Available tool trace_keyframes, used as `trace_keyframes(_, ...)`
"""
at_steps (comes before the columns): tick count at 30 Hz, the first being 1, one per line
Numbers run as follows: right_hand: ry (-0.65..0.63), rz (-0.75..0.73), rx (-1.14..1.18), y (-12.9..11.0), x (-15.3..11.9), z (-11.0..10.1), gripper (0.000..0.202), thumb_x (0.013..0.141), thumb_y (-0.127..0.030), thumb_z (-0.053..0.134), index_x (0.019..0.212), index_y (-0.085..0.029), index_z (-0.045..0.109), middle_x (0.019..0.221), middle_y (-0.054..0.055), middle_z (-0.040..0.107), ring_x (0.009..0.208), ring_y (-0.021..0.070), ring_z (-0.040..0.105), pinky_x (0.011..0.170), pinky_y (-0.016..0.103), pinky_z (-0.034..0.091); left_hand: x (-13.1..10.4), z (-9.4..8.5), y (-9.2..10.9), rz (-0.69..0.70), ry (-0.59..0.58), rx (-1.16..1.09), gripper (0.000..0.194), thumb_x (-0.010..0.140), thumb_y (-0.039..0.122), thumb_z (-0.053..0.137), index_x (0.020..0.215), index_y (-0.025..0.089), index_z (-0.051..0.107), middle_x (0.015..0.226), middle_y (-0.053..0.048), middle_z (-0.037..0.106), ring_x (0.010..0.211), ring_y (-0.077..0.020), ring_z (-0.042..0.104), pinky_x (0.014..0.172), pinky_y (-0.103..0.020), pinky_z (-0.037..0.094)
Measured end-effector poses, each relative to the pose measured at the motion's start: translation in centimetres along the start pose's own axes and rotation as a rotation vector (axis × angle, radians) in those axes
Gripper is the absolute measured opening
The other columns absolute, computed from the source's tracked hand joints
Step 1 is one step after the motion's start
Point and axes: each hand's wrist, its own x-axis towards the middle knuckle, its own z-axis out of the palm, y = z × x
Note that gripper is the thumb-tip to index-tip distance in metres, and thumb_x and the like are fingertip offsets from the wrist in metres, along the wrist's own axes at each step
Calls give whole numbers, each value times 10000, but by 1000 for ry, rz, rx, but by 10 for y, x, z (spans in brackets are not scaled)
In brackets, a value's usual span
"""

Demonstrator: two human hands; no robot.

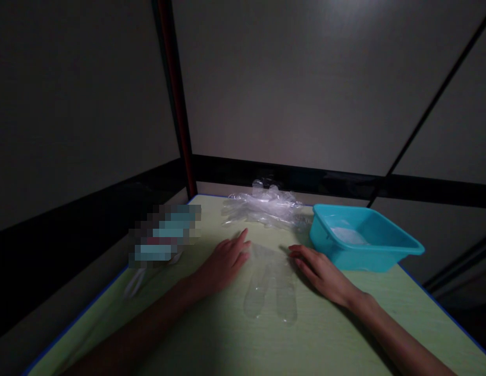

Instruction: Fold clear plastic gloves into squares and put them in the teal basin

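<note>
A clear disposable plastic glove (270, 282) lies flat on the table between my hands, its finger parts pointing toward me. My left hand (225, 261) is open at the glove's left edge, index finger stretched forward. On the other side, my right hand (315, 269) rests low with fingers extended, fingertips by the glove's upper right edge. Whether either hand presses on the film is hard to tell. Beyond them sits a crumpled pile of clear plastic gloves (264, 206).
A turquoise plastic basin (368, 256) stands right of my right hand, with something whitish inside. At the left edge of the pale green table (211, 339) is a pixelated bluish item (164, 235) with white straps or strips. Walls border the table's back and left.
</note>
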Motion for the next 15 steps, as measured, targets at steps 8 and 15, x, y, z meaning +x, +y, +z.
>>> trace_keyframes(8,2,68,15,-3,0,0,160,830,-222,376,946,-170,473,790,44,564,700,166,526,620,287,414,5,8,-19,-162,225,-93,506,846,333,253,1285,87,206,1308,-137,343,1213,-199,294,995,-370,220)
trace_keyframes(15,47,25,-58,11,1,6,163,767,-164,453,927,-169,485,873,60,518,765,175,512,670,299,421,4,8,-22,-201,307,-141,460,825,340,303,1203,80,332,1234,-138,431,1174,-206,355,988,-364,255)
